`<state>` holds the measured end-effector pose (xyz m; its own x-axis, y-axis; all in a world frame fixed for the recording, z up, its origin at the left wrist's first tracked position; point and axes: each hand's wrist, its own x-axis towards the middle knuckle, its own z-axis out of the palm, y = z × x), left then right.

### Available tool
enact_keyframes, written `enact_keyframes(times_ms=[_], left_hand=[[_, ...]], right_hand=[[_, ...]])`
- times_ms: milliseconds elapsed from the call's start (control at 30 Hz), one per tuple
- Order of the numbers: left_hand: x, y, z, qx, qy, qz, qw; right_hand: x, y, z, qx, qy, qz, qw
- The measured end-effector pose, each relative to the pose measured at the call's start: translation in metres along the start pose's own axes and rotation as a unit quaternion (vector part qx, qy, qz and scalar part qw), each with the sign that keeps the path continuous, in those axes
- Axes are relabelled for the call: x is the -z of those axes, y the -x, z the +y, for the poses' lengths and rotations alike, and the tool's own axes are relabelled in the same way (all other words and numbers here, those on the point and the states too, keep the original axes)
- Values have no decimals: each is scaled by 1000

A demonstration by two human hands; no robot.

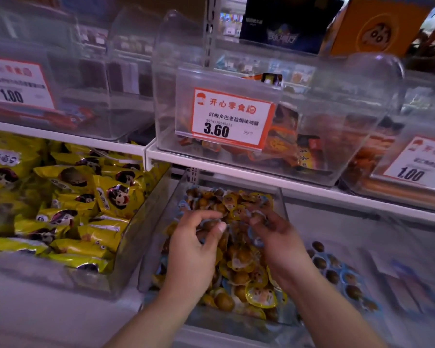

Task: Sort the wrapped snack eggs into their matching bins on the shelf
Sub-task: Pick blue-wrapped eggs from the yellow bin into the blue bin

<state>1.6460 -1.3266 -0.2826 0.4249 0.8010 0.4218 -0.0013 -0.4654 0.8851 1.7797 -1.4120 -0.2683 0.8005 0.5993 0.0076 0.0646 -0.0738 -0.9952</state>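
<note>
Both hands were seen inside the clear middle bin (158, 214) on the lower shelf, over a heap of wrapped snack eggs (239, 262) in yellow and blue wrappers. The left hand (194, 244) was held with its fingers curled, and an egg appeared to be pinched in its grip between thumb and fingertips, though the blur left this uncertain. The right hand (274, 237) was likewise curled, with blue-edged wrappers caught under its fingers; how firmly they were held could not be told. Little room was left between the two hands, and the bin's side walls stood close outside each wrist. To the left, a neighbouring bin (126, 247) was packed with yellow snack packets (86, 202). To the right, a flatter bin (377, 222) was lined with blue-wrapped eggs (337, 270) along its near side, with open floor behind them. Directly above, the edge of the upper shelf (286, 183) overhung the middle bin's far end, carrying a clear bin with a price tag (231, 116) marked 3.60.
</note>
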Motion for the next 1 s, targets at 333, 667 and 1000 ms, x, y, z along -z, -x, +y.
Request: enact_keyframes(times_ms=[333, 667, 1000], left_hand=[[-9, 9, 16, -105, 17, -26, 994], [3, 9, -13, -134, -185, -233, 945], [6, 3, -15, -130, -450, -184, 864]], right_hand=[[-8, 37, -22, -195, -351, -184, 897], [92, 3, -18, -43, -155, 16, 987], [129, -29, 17, -60, 133, 117, 982]])
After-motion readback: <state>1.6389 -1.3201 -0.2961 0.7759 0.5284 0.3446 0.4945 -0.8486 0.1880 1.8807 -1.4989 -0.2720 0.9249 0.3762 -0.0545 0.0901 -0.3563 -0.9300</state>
